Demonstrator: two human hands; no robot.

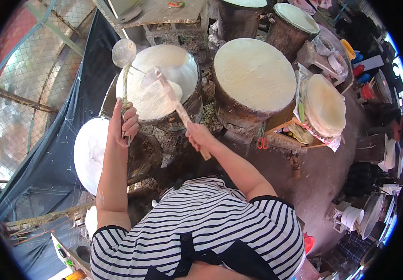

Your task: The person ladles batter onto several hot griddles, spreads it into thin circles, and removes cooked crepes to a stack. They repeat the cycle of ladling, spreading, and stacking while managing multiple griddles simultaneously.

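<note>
I record left hand (pixel 124 123) clasping a ladle (pixel 124 55), right hand (pixel 200 136) a wooden stick (pixel 180 110), each grip partly hiding what it holds.

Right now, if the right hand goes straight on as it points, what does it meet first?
The right hand likely meets the near rim of the griddle under its paddle; height is unclear.

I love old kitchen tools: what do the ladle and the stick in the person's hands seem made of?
The ladle looks like metal, judging by its grey, softly shiny bowl; its handle's material is unclear. The stick is probably bare wood, with a pale brown, matte surface.
</note>
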